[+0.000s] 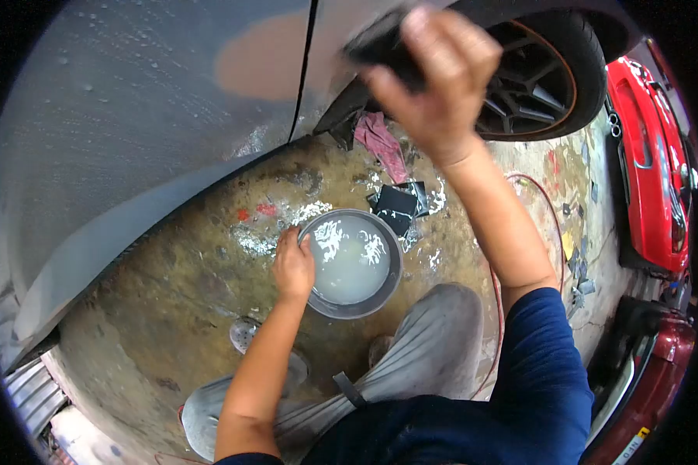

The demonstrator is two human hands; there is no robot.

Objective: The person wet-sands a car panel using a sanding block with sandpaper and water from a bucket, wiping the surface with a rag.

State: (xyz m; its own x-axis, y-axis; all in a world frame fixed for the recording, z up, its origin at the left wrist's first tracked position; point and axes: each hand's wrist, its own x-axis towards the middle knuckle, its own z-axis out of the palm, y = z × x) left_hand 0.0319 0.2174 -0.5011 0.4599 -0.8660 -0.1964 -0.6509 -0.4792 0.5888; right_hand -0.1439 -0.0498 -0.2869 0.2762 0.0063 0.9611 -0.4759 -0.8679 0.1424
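My left hand [293, 263] has its fingers curled over the rim of a grey basin [398, 275] on the wet floor. Cloudy water [349, 267] fills much of the basin. Up by the wheel arch, my right hand [446, 74] is smeared by motion. Its fingers hold what looks like a piece of black sandpaper [384, 43] at the grey car panel [155, 93]. A tan, bared patch [264, 58] shows on that panel beside the door gap, with water drops around it. Black sandpaper sheets [397, 205] lie on the floor just behind the basin.
A pink cloth [380, 143] lies below the wheel arch, left of the car wheel [551, 77]. A red hose [560, 225] curves over the floor at right. Beyond it stand a red car [655, 155] and a dark red vehicle [667, 349]. Scraps [585, 287] litter the floor there.
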